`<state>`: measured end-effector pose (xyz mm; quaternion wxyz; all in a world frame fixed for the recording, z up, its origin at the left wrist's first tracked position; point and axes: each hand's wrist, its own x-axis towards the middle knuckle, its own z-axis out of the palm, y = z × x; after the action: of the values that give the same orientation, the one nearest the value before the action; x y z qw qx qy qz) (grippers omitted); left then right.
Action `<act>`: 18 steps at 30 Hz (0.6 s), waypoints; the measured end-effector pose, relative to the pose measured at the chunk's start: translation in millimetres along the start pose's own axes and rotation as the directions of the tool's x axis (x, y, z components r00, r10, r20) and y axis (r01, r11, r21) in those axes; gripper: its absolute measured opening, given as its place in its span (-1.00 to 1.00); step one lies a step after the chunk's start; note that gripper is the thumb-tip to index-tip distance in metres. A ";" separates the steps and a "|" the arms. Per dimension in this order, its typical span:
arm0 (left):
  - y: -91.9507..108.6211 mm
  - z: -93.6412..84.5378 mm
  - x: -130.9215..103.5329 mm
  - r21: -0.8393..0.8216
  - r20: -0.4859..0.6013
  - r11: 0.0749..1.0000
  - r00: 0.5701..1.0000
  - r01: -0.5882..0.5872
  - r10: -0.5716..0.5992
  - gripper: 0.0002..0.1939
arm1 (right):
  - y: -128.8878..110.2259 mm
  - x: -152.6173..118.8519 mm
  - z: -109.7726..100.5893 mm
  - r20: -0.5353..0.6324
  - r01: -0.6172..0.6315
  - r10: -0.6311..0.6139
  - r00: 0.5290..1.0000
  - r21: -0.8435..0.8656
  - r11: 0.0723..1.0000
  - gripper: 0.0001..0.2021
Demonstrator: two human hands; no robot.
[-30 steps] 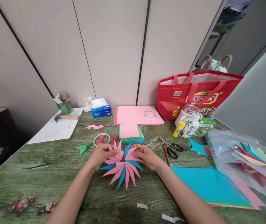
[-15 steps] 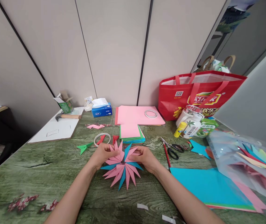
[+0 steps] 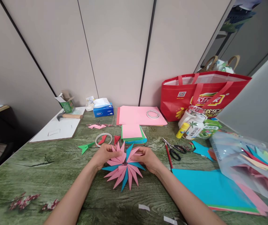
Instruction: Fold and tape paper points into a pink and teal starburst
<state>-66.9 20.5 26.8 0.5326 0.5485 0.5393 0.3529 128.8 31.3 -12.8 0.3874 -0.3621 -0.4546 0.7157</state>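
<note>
1. I have the paper star (image 3: 122,170), pink and blue folded points around a small central gap, between my two hands, over the near middle of the table (image 3: 42,175); I can't tell whether it rests on the wood
2. My left hand (image 3: 104,155) is closed in a pinch, thumb on top, clamped on pink points at the star's upper left
3. My right hand (image 3: 147,158) pinches the upper right points, thumb against the paper; its other fingers are curled, some tips hidden
4. Just beyond my hands I see a paper stack (image 3: 131,131), pink on top, with a tape roll (image 3: 96,140) to its left
5. Right of my right hand lie scissors (image 3: 171,146) beside a red pencil (image 3: 168,156), and nearer me, blue paper (image 3: 209,187)
6. Farther back stand a tissue box (image 3: 103,111), a glue stick (image 3: 182,130) and a red bag (image 3: 171,103)
</note>
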 end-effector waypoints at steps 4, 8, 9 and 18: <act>-0.2 0.0 -0.4 0.009 0.013 1.000 1.000 0.019 -0.019 -0.61 | -1.2 -0.8 -0.1 0.023 -0.008 0.008 1.000 -0.008 1.000 -0.71; -0.1 -1.0 -0.3 -0.011 0.038 1.000 0.999 0.027 -0.027 -0.62 | -2.7 -2.0 1.5 0.040 0.001 0.000 0.999 -0.031 1.000 -0.69; 0.4 -1.5 -0.2 -0.017 0.052 0.999 0.998 0.032 -0.031 -0.63 | -2.8 -2.2 1.8 0.044 0.002 -0.001 0.999 -0.040 0.999 -0.69; 0.2 -4.9 2.2 -0.011 0.099 0.996 0.991 0.086 -0.084 -0.64 | 0.5 -0.8 0.0 0.083 -0.016 0.022 0.996 -0.074 0.997 -0.69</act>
<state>-71.3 23.6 27.5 0.5775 0.5376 0.5325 0.3064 129.0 30.5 -13.1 0.3476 -0.3501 -0.4927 0.7168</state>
